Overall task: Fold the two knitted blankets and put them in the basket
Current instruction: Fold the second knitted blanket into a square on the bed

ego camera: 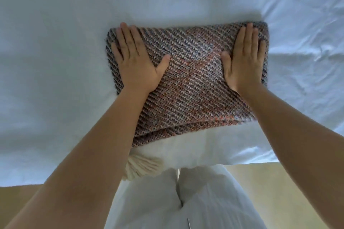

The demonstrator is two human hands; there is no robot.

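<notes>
I find the left hand (pixel 136 65) flat, fingers spread, pressing the left end of the folded grey-and-salmon diagonal-knit blanket (pixel 188 83) on the white bedsheet (pixel 55 42); the right hand (pixel 243 61) lies flat on its right end, fingers together, gripping nothing. I judge the fold finished and being smoothed. Lifting comes next; no basket is visible.

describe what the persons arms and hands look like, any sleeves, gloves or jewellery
Both forearms are bare up to the frame edge, with no sleeves showing. The left hand and right hand are ungloved, and no rings, watch or bracelets are visible. Fingernails look short and unpainted. Lower down, the person wears white trousers.
</notes>
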